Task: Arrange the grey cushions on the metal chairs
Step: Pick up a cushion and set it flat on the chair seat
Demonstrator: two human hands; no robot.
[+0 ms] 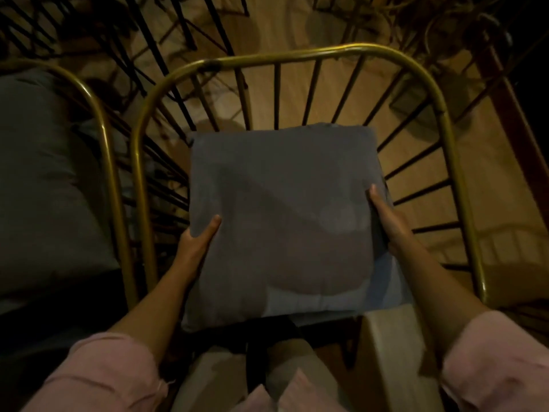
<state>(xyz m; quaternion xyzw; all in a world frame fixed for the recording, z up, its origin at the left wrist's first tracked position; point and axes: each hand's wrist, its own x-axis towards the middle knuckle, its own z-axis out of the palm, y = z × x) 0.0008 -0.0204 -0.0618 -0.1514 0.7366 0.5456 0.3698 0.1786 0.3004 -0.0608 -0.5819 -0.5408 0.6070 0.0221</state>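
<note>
I hold a square grey cushion (282,221) flat in front of me, over the seat of a metal chair (297,56) with a brass-coloured curved rail and dark spindles. My left hand (197,242) grips the cushion's left edge, thumb on top. My right hand (386,221) grips its right edge, thumb on top. Whether the cushion rests on the seat is hidden beneath it. To the left, a second chair (110,162) of the same kind bears another grey cushion (38,185).
Dark metal chair frames (166,31) crowd the back left, more tangled frames stand at the back right. A reddish post (511,114) runs down the right side. Wooden floor (341,90) shows through the spindles. My pale trousers are at the bottom.
</note>
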